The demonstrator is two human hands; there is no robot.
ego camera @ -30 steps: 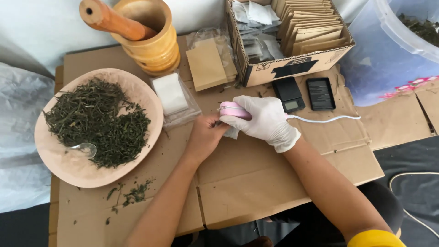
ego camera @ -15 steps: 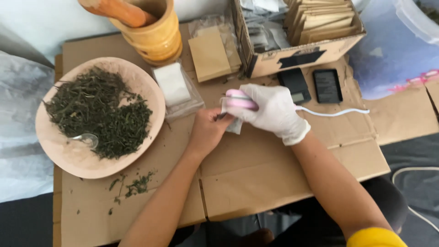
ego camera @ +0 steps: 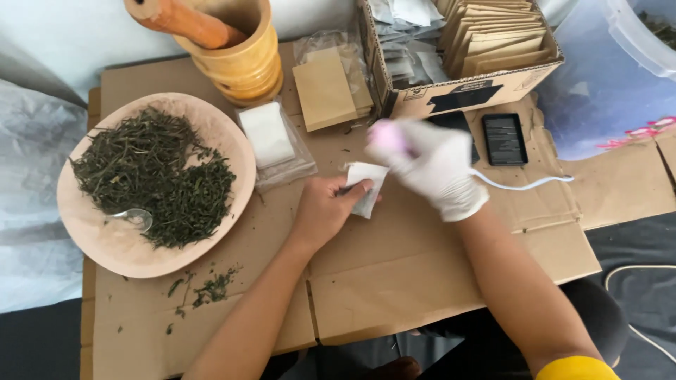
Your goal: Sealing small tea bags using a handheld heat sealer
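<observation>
My left hand [ego camera: 325, 210], bare, pinches a small white sachet [ego camera: 367, 187] against the cardboard sheet [ego camera: 394, 281]. My right hand [ego camera: 433, 165], in a white glove, is blurred by motion and grips a small pink corded sealer [ego camera: 389, 136] just above and right of the sachet. A white cord [ego camera: 524, 186] runs from that hand to the right. The sealer is lifted clear of the sachet's upper edge.
A wooden plate [ego camera: 113, 246] of dried green herbs with a spoon [ego camera: 134, 218] lies left. Behind stand a wooden mortar with pestle [ego camera: 236, 56], white sachets in a clear bag [ego camera: 271, 137], brown envelopes [ego camera: 325, 91], a cardboard box of packets [ego camera: 465, 91], a black phone [ego camera: 505, 138].
The right hand has lifted the pink sealer up off the sachet and away to the right; the sachet now shows in the left hand's fingers. The camera view has shifted closer.
</observation>
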